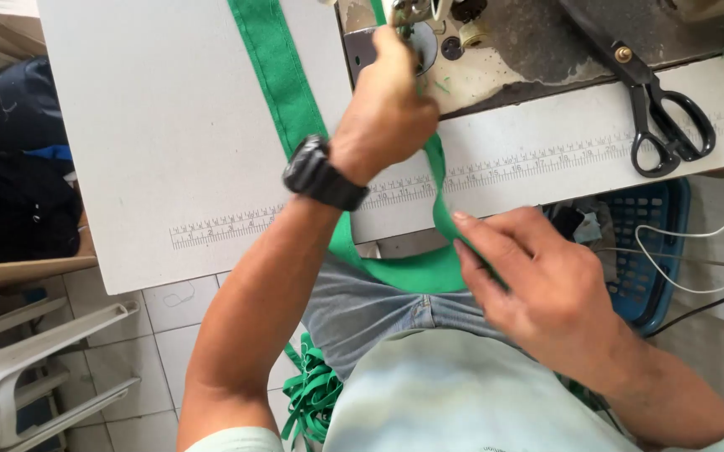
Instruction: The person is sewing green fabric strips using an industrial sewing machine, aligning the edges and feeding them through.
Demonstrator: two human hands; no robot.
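Grey desk (144,134) below you: a green strap (282,79) runs lengthwise from your right hand (537,285), pinching it at the near edge, up to your left hand (391,109), closed over it nearer the needle.

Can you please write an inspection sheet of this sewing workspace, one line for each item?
Surface: grey flat sewing table with a printed ruler scale along its front edge.
Job's things: long green fabric strap runs up the table; its loop reaches the lap.
Clutter: black metal scissors on the machine bed; pile of green straps by the knee.
Grips: left hand, with black wristwatch, presses the strap at the needle; right hand pinches the strap.
Cables: white cable and a black one at right.
Surroundings: blue plastic basket, white plastic chair, tiled floor.
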